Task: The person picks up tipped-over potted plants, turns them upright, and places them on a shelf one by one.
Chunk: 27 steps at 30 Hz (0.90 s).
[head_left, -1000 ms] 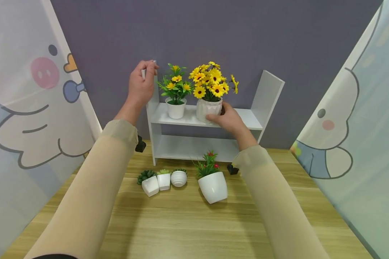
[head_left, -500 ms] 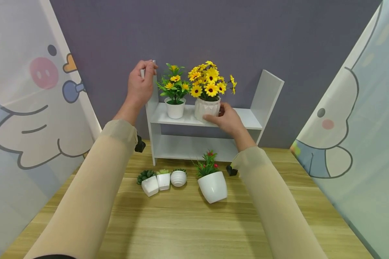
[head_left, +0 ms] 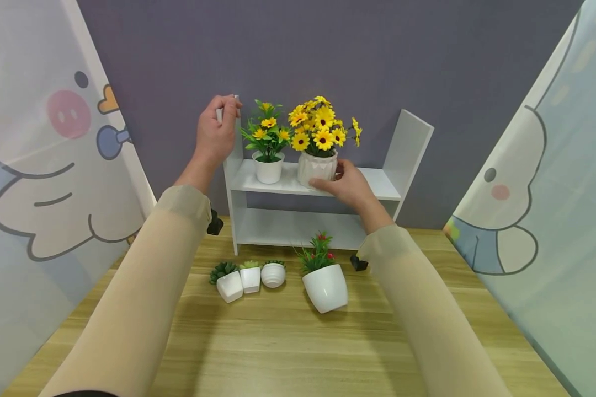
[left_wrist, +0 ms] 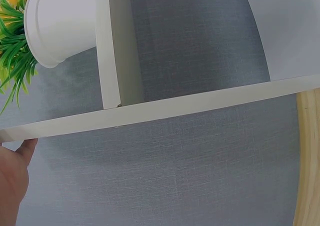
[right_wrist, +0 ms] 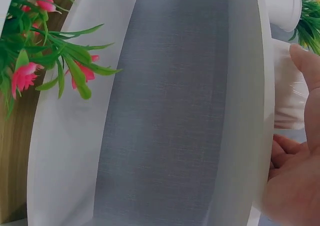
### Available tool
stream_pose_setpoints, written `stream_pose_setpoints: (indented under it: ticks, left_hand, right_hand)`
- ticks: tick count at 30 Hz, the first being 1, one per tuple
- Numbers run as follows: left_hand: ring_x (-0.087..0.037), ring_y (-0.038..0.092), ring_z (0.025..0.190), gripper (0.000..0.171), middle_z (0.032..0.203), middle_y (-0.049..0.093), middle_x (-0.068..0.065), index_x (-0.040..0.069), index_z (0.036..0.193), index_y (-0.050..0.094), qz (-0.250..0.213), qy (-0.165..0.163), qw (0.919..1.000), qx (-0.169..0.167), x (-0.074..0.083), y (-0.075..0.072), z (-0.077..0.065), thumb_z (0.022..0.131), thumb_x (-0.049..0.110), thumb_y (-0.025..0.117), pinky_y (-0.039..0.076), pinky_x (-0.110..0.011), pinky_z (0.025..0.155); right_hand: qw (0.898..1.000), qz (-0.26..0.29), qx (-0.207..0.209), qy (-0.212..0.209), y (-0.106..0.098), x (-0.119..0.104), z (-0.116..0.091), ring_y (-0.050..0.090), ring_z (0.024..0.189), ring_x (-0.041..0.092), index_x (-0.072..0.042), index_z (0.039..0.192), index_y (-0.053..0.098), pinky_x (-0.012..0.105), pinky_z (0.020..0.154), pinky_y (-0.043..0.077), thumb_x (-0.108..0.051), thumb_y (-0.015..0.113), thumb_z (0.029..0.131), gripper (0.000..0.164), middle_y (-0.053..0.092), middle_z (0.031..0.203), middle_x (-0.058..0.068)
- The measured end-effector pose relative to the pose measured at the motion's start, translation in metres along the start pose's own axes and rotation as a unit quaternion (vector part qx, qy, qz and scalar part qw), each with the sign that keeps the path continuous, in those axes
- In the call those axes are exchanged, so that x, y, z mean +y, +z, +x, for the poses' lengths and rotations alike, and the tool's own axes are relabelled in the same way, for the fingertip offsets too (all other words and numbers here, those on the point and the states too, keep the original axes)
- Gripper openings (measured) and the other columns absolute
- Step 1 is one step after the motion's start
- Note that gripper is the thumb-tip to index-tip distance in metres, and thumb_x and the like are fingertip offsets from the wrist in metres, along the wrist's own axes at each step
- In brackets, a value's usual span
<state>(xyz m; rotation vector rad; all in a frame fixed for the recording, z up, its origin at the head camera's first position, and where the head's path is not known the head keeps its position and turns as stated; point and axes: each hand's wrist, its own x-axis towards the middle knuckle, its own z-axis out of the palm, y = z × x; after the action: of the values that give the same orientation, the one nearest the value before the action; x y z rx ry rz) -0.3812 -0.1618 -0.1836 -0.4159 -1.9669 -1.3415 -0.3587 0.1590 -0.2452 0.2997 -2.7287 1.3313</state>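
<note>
On the upper board of a white shelf (head_left: 273, 216) stands a whitish ribbed flowerpot (head_left: 314, 167) full of yellow sunflower-like blooms (head_left: 324, 118). My right hand (head_left: 350, 186) holds this pot from its right side, thumb across the front and fingers reaching behind, partly hidden. A smaller white pot (head_left: 269, 170) with yellow flowers and green leaves stands just left of it. My left hand (head_left: 216, 129) grips the top of the shelf's left side panel (head_left: 235, 149). In the left wrist view, part of the left hand (left_wrist: 12, 178) shows at the panel's edge.
Below, on the wooden table (head_left: 258, 353), three small succulent pots lie in a row, including a rounded ribbed one (head_left: 273, 275). A larger white pot (head_left: 326, 289) with red flowers leans tilted before the shelf. The right side panel (head_left: 409, 146) rises beyond my right hand.
My right hand has shifted the sunflower pot slightly left, toward the smaller flowerpot. My left hand keeps its grip on the side panel.
</note>
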Motion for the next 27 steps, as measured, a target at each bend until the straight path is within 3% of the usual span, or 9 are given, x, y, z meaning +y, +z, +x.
stream_pose_setpoints:
  ticks: [7, 15, 22, 27]
  left_hand:
    - [-0.008, 0.045, 0.159, 0.041, 0.147, 0.066, -0.014, 0.001, 0.112, 0.062, -0.006, 0.009, 0.9999, -0.001, 0.0, 0.001, -0.001, 0.118, 0.039, 0.046, 0.042, -0.032, 0.128]
    - [-0.006, 0.045, 0.158, 0.04, 0.148, 0.065, -0.013, 0.004, 0.113, 0.062, 0.0, 0.01, 0.9999, -0.001, -0.001, 0.0, -0.001, 0.118, 0.04, 0.045, 0.043, -0.032, 0.127]
    - [-0.006, 0.045, 0.158, 0.033, 0.155, 0.063, -0.011, 0.015, 0.105, 0.063, -0.005, 0.002, 1.0, 0.001, 0.0, -0.001, -0.002, 0.118, 0.041, 0.046, 0.042, -0.031, 0.128]
    - [-0.007, 0.045, 0.158, 0.036, 0.157, 0.062, -0.011, 0.01, 0.108, 0.063, -0.009, 0.002, 1.0, 0.0, -0.001, 0.0, -0.001, 0.117, 0.041, 0.047, 0.039, -0.031, 0.13]
  right_hand:
    - [0.999, 0.003, 0.03, 0.009, -0.009, 0.004, -0.011, 0.045, 0.155, 0.033, -0.01, 0.172, 0.028, 0.055, 0.123, 0.047, -0.066, 0.079, 0.092, 0.11, 0.045, 0.17, 0.012]
    - [0.998, -0.003, 0.059, -0.019, -0.029, 0.021, -0.048, 0.048, 0.153, 0.034, -0.012, 0.169, 0.036, 0.057, 0.122, 0.047, -0.06, 0.077, 0.097, 0.097, 0.05, 0.167, 0.012]
    - [0.997, -0.039, 0.044, -0.046, -0.044, 0.035, -0.082, 0.052, 0.149, 0.036, -0.012, 0.165, 0.042, 0.059, 0.119, 0.048, -0.056, 0.077, 0.099, 0.086, 0.053, 0.164, 0.012]
    - [0.997, -0.053, 0.002, -0.059, -0.044, 0.055, -0.108, 0.056, 0.144, 0.04, -0.009, 0.163, 0.044, 0.06, 0.116, 0.049, -0.048, 0.076, 0.103, 0.078, 0.055, 0.162, 0.016]
